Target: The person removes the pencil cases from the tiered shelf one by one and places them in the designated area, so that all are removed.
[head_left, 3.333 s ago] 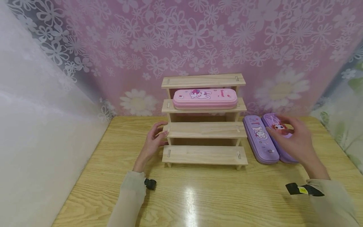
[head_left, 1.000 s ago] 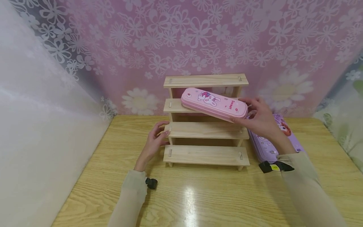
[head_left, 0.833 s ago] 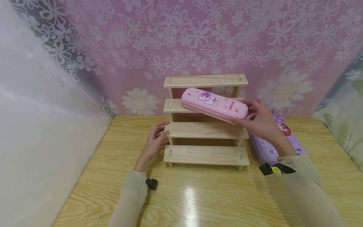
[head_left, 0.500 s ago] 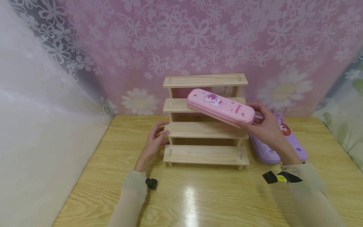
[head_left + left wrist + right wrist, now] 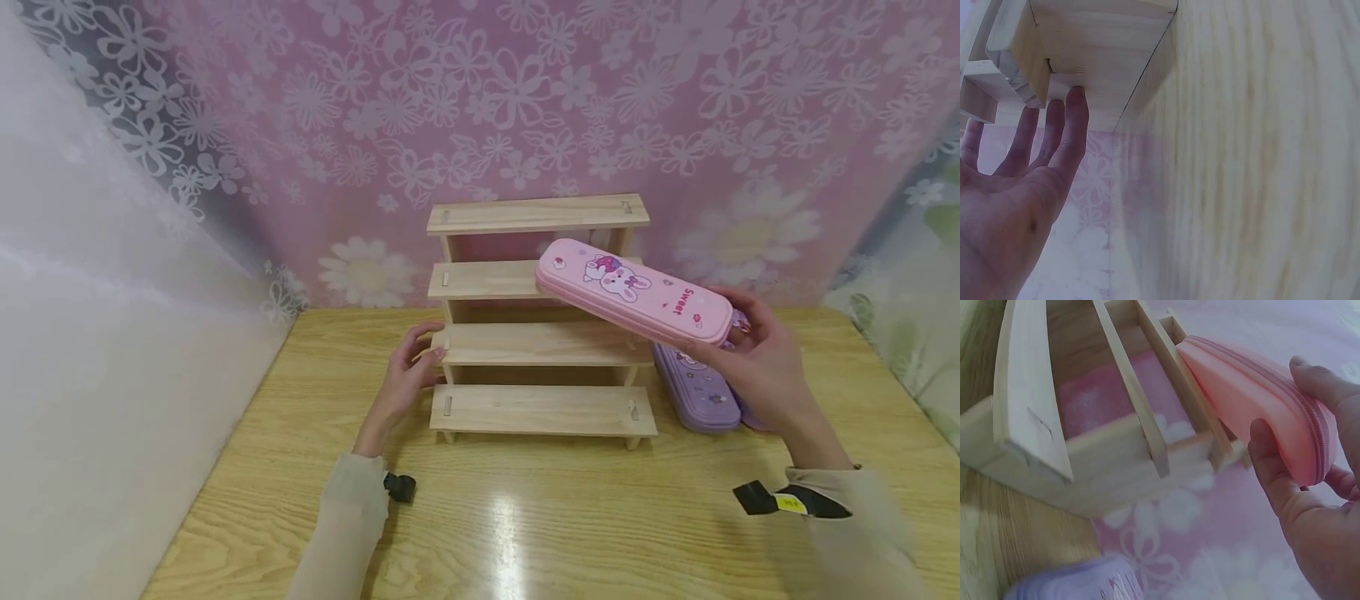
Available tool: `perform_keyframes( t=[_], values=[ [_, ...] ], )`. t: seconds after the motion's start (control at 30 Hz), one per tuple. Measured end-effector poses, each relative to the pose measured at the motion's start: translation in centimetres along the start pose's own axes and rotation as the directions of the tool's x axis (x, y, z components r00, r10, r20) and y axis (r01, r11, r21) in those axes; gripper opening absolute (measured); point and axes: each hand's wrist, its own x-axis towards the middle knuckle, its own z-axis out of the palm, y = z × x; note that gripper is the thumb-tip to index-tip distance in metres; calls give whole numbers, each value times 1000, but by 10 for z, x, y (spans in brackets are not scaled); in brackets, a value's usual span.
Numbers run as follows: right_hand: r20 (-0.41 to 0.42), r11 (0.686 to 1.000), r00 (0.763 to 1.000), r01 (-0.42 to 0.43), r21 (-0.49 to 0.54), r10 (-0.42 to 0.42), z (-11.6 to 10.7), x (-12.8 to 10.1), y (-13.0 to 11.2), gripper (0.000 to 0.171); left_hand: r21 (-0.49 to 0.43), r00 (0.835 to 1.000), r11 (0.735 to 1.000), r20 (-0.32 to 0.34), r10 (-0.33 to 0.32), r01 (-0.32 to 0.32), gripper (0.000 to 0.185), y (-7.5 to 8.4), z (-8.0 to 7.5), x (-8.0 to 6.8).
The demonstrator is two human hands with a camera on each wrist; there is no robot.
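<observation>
Head view: right hand (image 5: pixel 757 354) grips the pink pencil case (image 5: pixel 633 292) end, tilted, off the wooden rack (image 5: pixel 540 342); left hand (image 5: pixel 405 375) — fingers relaxed — touches the rack's left edge. Right wrist view alone shows the zipper seam.

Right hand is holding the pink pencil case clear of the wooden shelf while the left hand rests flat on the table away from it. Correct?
Not quite: the left hand touches the wooden shelf's left end, as the head view shows. The right hand does hold the pink pencil case.

Wooden table (image 5: pixel 525 533), light grain, glossy surface. Resting directly on it: a four-tier stepped wooden rack (image 5: pixel 540 408) at centre rear, and two purple pencil cases (image 5: pixel 693 392) side by side just right of the rack
</observation>
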Motion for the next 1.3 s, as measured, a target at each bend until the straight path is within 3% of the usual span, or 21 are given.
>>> perform_keyframes(
  t=[0.23, 0.53, 0.7, 0.77, 0.87, 0.97, 1.0, 1.13, 1.3],
  values=[
    [-93, 994, 992, 91, 64, -85, -23, -11, -11, 70, -5, 1000, 1000, -1, 3, -3, 45, -2, 1, 0],
    [-230, 980, 961, 177, 94, -152, -51, -23, -24, 73, -9, 1000, 1000, -9, -4, 4, 43, -9, -3, 2],
    [-329, 975, 921, 222, -3, -210, -63, -27, -26, 77, 5, 1000, 1000, -2, -5, 5, 46, 0, -1, -1],
    [-357, 973, 906, 190, -135, -226, -68, -30, -25, 79, 3, 1000, 1000, 2, -2, 2, 47, 0, -1, -2],
    [-382, 917, 893, 75, -392, -237, -77, -34, -20, 85, 1, 1000, 1000, 6, -2, 2, 48, 1, 0, -2],
    [-375, 799, 886, -10, -601, -271, -90, -38, -10, 89, -1, 1000, 1000, 4, -4, 4, 48, 1, 1, -1],
    [-376, 782, 883, -18, -623, -280, -94, -40, -6, 90, -1, 1000, 1000, 4, -4, 4, 48, 1, 1, -1],
    [-400, 736, 866, -58, -675, -299, -112, -46, 13, 89, -6, 1000, 1000, 3, 0, 0, 47, 1, 2, 0],
    [-503, 726, 835, -202, -657, -223, -131, -53, 29, 85, -21, 1000, 1000, -1, 5, -5, 47, -7, -1, 2]
  ],
)
